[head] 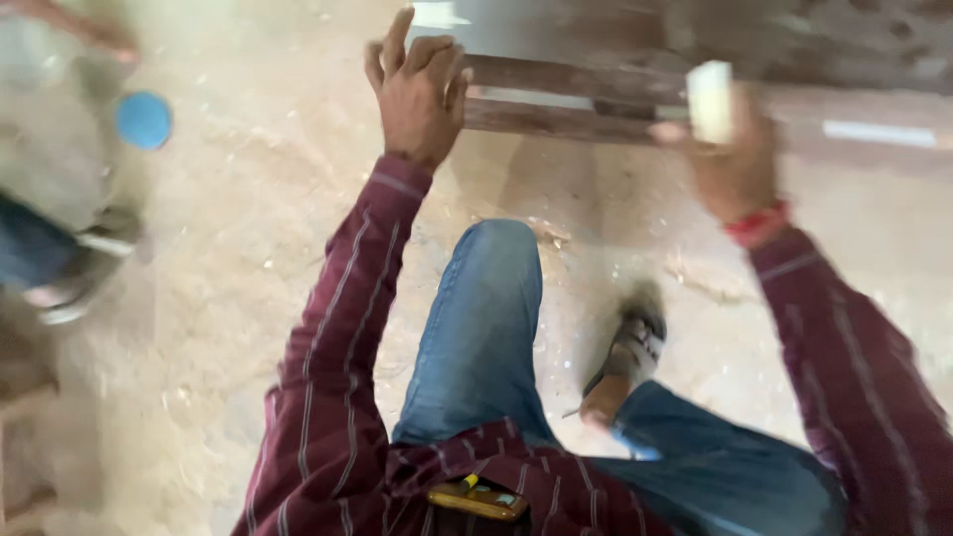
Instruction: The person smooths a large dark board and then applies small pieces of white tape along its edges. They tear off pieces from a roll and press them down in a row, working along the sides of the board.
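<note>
Dark brown wooden plank (571, 99) lies flat and crosswise at the top of the view, raised a little above the dusty sand-coloured floor (248, 248); what carries it is hidden.

Left hand (417, 89) rests on the plank's left end, palm down, fingers spread and partly curled over the far edge. Looks like a steadying press, not a closed grasp.

Right hand (730, 149) is blurred. It's closed around a pale cream rectangular block (711, 99), held upright against the plank's right part. Could be a sanding block or a small tool, too smeared to tell. Red band (759, 223) at that wrist.

Step in hand, my read: left pins the board, right works the block along its surface or edge. Next move calls for steady downward pressure from the left so the board doesn't skid, and an even stroke kept clear of the left fingers.

Further out: maroon striped shirt sleeves (338, 328), blue jeans knee (481, 328) raised under the plank, grey sandal (630, 347) on the floor. Yellow-edged object (476, 498) at the chest pocket. At left, another person's blurred leg and sandal (69, 288), and a round blue disc (144, 119).
</note>
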Motion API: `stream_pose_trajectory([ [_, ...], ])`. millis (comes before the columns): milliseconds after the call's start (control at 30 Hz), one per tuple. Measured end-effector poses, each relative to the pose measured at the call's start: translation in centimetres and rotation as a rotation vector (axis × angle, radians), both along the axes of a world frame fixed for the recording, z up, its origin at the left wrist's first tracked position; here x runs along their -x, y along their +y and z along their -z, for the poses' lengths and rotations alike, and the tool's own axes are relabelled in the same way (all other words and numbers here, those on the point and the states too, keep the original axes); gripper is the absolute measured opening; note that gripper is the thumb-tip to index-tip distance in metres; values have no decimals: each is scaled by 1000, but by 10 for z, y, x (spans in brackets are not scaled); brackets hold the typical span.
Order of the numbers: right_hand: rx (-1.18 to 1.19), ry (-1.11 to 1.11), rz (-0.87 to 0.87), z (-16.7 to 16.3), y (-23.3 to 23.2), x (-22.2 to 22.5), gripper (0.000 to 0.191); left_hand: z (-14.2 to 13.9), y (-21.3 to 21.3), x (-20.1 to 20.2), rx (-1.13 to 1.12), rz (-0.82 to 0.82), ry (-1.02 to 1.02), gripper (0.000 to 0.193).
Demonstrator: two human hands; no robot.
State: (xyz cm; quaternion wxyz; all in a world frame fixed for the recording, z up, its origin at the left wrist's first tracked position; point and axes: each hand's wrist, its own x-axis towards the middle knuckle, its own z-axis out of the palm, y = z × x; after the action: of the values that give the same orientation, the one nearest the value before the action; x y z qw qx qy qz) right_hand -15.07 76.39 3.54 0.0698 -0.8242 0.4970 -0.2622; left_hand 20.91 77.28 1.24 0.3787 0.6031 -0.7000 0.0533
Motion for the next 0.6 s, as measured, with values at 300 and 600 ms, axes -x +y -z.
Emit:
stream_pose_trajectory([
  [300, -514, -564, -319, -9, 77, -128, 29, -15, 53, 39, -262, 681, 841, 45],
  [600, -690, -913, -117, 57, 74, -226, 35, 15, 53, -16, -322, 344, 973, 13],
])
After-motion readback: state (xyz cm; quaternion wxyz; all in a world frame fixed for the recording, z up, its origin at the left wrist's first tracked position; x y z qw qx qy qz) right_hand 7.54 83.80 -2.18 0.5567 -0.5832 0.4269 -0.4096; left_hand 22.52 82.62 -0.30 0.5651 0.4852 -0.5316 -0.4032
